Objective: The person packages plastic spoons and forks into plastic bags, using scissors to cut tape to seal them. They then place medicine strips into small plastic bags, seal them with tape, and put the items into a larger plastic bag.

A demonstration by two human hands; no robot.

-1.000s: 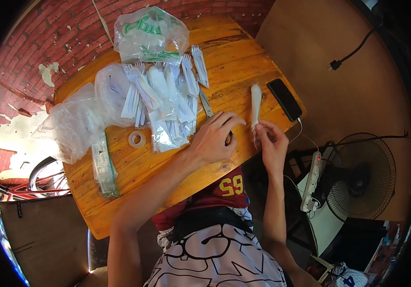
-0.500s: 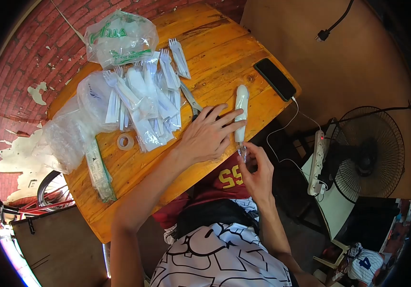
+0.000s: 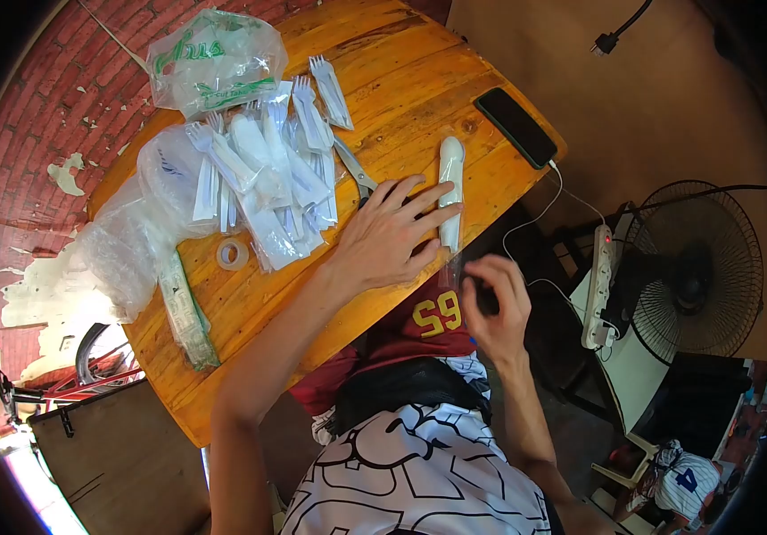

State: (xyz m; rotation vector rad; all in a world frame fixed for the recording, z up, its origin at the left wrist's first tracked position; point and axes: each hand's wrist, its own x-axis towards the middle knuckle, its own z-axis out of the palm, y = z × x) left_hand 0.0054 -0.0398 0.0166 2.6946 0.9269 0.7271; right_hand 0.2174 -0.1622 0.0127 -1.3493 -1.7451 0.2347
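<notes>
From the head, the left hand (image 3: 388, 232) lies spread, fingertips on the wrapped cutlery (image 3: 452, 160) — the right hand (image 3: 499, 310), curled, thumb and fingers parted, hovers near its lower end. Beneath it, a wooden table (image 3: 383, 89); rightward, a phone (image 3: 515, 127) — farther, a fan (image 3: 696, 272).

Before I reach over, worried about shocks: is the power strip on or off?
On, apparently: the power strip shows a glowing red light near one end.

White plastic spoon (image 3: 451, 168) in clear sleeve (image 3: 450, 267), lying on wooden table (image 3: 401, 107), bowl pointing inward; sleeve end overhangs edge.
</notes>
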